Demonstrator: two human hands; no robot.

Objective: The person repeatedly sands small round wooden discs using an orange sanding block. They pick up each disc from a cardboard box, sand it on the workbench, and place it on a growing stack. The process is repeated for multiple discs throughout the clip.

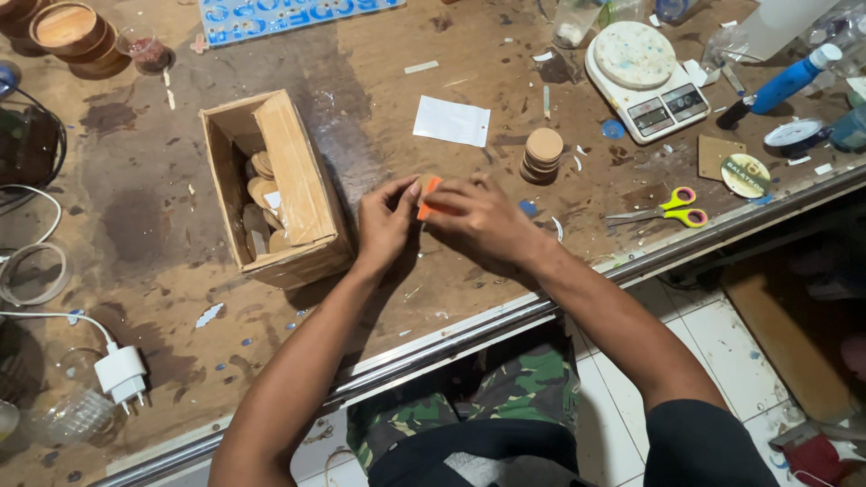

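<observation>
Orange piece: small, flat, held above the tabletop near its near edge, at the centre of the scene. Both hands meet on it. Left hand: grip closed on the piece's left side, thumb tip against its upper end. Right hand: grip closed on the piece's right side, fingers curled over it and hiding most of it.

Just left of the left hand, a cardboard box lies open on its side, with round wooden discs inside. Just beyond the right hand stands a short stack of discs; a white slip lies to the left of the stack. Right of the right hand lie scissors with yellow and pink handles. At the far right stand a white scale and a blue-bodied bottle, lying tilted. A white plug with its cable rests at the near left, and wooden bowls sit at the far left corner. A metal rail edges the stained tabletop.
</observation>
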